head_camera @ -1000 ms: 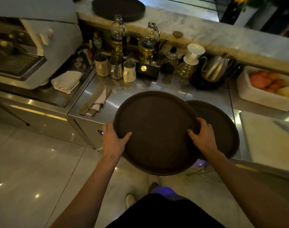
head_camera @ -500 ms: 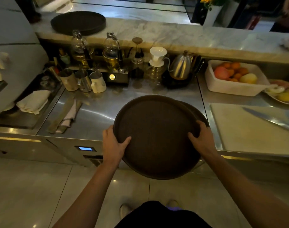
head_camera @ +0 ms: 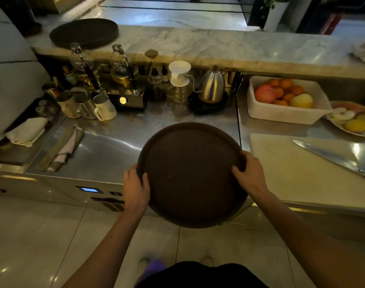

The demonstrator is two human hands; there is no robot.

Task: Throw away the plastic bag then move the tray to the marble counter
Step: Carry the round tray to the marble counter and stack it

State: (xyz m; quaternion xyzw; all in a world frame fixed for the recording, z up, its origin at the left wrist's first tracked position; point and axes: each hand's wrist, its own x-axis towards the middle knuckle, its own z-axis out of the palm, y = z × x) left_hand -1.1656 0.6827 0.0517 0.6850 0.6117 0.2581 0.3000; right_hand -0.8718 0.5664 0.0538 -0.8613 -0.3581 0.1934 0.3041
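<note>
I hold a round dark brown tray [head_camera: 190, 173] in both hands above the front edge of the steel worktop [head_camera: 115, 142]. My left hand [head_camera: 136, 188] grips its left rim and my right hand [head_camera: 250, 175] grips its right rim. The marble counter [head_camera: 219, 46] runs across the back, raised above the worktop. A stack of similar dark trays [head_camera: 84, 33] lies at the marble counter's left end. No plastic bag is in view.
Coffee gear lines the back of the worktop: siphon brewers [head_camera: 84, 67], metal jugs [head_camera: 86, 104], a white dripper [head_camera: 178, 75], a kettle [head_camera: 211, 84]. Right are a white fruit tub [head_camera: 285, 98], a cutting board [head_camera: 302, 169] and a knife [head_camera: 331, 156]. Folded cloths [head_camera: 63, 148] lie left.
The view has swung right and tilted up, so more of the marble counter shows. The second tray that lay on the worktop under the held one is now hidden. Both hands keep their grip.
</note>
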